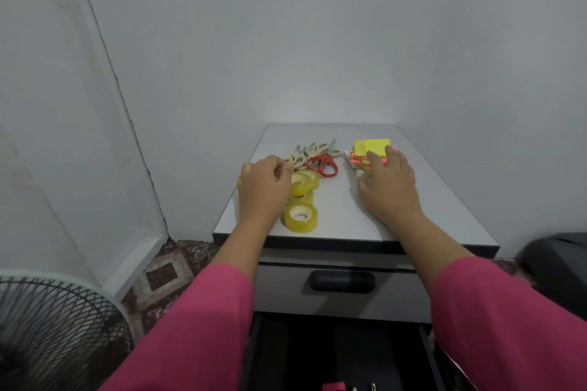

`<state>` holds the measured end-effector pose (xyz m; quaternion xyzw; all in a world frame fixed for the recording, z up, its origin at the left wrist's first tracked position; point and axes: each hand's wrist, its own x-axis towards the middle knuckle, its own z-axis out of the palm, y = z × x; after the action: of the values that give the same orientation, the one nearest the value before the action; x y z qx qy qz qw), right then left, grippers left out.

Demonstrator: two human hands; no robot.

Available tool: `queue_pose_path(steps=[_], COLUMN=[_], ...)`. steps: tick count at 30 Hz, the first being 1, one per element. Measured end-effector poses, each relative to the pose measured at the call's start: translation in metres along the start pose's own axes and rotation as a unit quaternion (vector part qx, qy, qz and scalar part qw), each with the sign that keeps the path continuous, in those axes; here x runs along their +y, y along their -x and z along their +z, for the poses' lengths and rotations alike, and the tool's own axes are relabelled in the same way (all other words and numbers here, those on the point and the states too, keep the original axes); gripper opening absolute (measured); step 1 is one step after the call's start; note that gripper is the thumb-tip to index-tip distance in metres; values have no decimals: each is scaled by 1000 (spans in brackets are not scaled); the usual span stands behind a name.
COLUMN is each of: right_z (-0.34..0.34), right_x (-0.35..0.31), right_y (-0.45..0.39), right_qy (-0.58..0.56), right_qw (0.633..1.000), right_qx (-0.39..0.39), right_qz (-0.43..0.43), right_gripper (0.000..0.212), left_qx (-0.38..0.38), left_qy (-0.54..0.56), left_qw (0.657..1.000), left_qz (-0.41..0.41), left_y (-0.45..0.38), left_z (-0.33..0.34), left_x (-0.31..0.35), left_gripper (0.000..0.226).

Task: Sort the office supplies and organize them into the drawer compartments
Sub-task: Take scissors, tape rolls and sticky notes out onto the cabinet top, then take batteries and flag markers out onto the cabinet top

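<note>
Here the sticky-note stack (371, 147), a yellow pad topping a jumble of pink, green and orange pads, lies right of the frame's centre on the cabinet top (444, 200). The right hand (389, 182) lies over its near edge with fingers fairly straight, tips touching the pads rather than wrapped round them, so the stack sits ahead of and partly under the fingers, not yet inside any grasp. To lift it well, the person would probably do best to square the loose pads first, then pinch the whole pile from opposite sides (a one-sided pull would likely fan the lower pads out).

Left of centre, the tape rolls (301, 200) sit in a short row running toward the cabinet's front edge. The left hand (263, 184) has its fingers curled at the farthest roll; whether it truly clasps that roll cannot be told, since the knuckles hide the contact. Just behind lie the scissors (317, 157), several beige pairs and one red. At the bottom of the frame an open drawer (336, 355) waits, dark, its compartments hard to make out.
</note>
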<state>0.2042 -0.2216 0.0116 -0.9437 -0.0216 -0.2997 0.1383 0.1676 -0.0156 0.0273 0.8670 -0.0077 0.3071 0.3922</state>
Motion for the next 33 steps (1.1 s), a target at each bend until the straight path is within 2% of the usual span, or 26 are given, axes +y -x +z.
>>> queue_pose_path(steps=[4,6,9,12,14,17,19,21,23,24,28,31,33], right_z=[-16,-27,-44,-49,-41,-20,-7,6,20,27,49,46,45], right_x=[-6,-10,-13,-7,3,18,25,30,36,40,52,52,48], right_y=[25,43,84,134,166,210,235,255,273,283,316,323,325], right_qy=[-56,-119,-221,-233,-228,-221,-204,-179,-143,-115,12,56,57], right_qw=[998,993,968,962,967,975,972,960,932,914,836,763,734], right_qx=[-23,8,109,115,75,-28,-113,-199,-308,-361,-530,-637,-671], right_qz=[-12,-22,-55,-86,-79,-23,27,75,127,143,145,98,85], right_gripper=[47,37,18,15,15,16,17,20,24,25,36,44,50], left_qx=[-4,2,42,81,68,7,-68,-179,-296,-357,-560,-663,-691], left_qy=[93,153,184,166,156,121,91,32,-52,-95,-224,-280,-307], left_qw=[996,988,982,980,980,987,991,983,953,926,788,682,639], left_qz=[10,-10,21,81,104,102,71,12,-46,-75,-120,-129,-136], left_y=[13,26,55,95,122,157,179,197,217,227,262,274,283], left_z=[-7,-8,-8,-10,-10,-4,2,11,17,18,12,14,21], left_x=[10,12,12,14,14,0,-16,-35,-59,-69,-91,-97,-97], left_gripper=[11,5,16,23,20,17,17,22,28,30,52,61,66])
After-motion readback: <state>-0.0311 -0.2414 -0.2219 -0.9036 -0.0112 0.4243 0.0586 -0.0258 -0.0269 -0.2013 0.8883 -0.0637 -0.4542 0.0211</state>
